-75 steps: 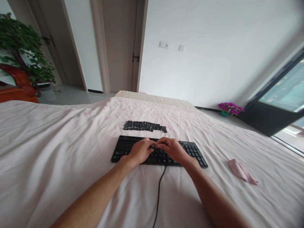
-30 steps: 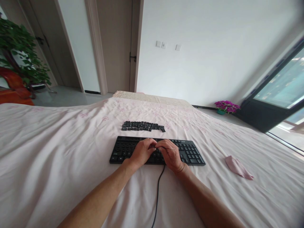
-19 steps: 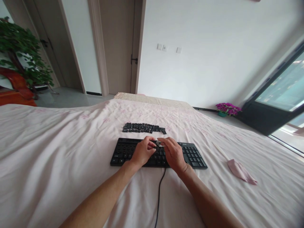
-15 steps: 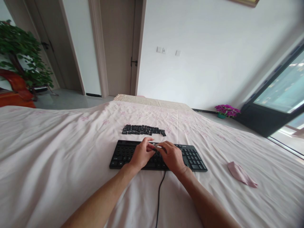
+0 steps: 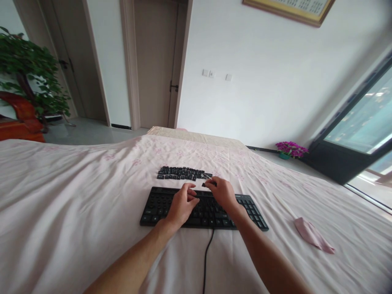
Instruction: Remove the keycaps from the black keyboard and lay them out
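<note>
A black keyboard (image 5: 196,221) lies on the cloth, with some keys lifted out of its left part. My left hand (image 5: 181,204) rests over the middle of it, thumb and forefinger apart with nothing between them. Just past the keyboard's far edge, my right hand (image 5: 223,192) is closed on a slim silvery metal tool (image 5: 207,175), its kind too small to make out. At those fingertips is a black keycap (image 5: 203,185); whether it is pinched or lying on the cloth I cannot tell. Loose keycaps (image 5: 177,173) lie in rows beyond the keyboard.
A pale flowered cloth (image 5: 92,212) with folds covers the surface. The keyboard's cable (image 5: 206,257) runs toward me between my forearms. To the right lies a pink cloth (image 5: 312,235). Farther off are a potted plant (image 5: 27,69), purple flowers (image 5: 291,148) and a door (image 5: 156,61).
My right hand has moved forward from the keyboard to the near side of the keycap rows, carrying the metal tool. My left hand stays over the keyboard, its fingers now apart. The view has tilted up slightly.
</note>
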`<act>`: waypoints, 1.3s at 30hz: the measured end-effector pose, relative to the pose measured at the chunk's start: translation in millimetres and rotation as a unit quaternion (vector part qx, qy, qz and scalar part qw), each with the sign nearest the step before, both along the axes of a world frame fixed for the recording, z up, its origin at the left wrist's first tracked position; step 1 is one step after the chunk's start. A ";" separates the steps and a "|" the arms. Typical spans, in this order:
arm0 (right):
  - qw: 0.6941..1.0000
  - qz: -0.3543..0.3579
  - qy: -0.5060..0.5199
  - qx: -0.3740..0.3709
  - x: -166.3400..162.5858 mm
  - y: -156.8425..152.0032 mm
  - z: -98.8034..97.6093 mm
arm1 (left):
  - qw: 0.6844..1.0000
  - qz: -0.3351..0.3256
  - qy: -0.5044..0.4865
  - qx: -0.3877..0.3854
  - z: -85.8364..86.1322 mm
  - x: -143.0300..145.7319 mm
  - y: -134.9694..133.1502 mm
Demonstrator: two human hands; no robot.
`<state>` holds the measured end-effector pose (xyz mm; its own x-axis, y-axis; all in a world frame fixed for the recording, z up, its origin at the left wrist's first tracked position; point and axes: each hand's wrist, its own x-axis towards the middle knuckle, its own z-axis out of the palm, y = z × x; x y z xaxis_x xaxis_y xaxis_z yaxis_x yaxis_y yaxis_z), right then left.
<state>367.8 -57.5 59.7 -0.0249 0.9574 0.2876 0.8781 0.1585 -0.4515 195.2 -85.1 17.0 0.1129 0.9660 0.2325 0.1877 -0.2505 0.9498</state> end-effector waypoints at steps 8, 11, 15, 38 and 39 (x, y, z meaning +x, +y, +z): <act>0.994 -0.049 -0.068 -0.073 -8.0 56.7 -14.9 | 1.000 -0.007 0.020 0.019 -3.3 -0.7 1.2; 0.992 -0.056 -0.076 -0.080 -10.6 65.5 -21.3 | 0.999 -0.012 0.021 0.025 -3.2 -1.1 2.4; 0.991 -0.058 -0.083 -0.089 -11.1 72.7 -25.3 | 0.999 -0.018 0.033 0.023 -0.9 -1.5 2.8; 0.991 0.104 0.062 0.059 0.0 11.9 16.9 | 0.995 -0.036 0.061 0.063 -4.8 -1.7 1.1; 0.988 0.121 0.074 0.069 2.4 2.2 18.8 | 0.995 -0.038 0.068 0.067 -5.2 -1.5 0.8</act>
<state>370.2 -55.3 78.5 -0.1961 0.8803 0.4319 0.7331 0.4241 -0.5317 193.7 -84.3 11.8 0.2238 0.9150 0.3357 0.2877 -0.3911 0.8742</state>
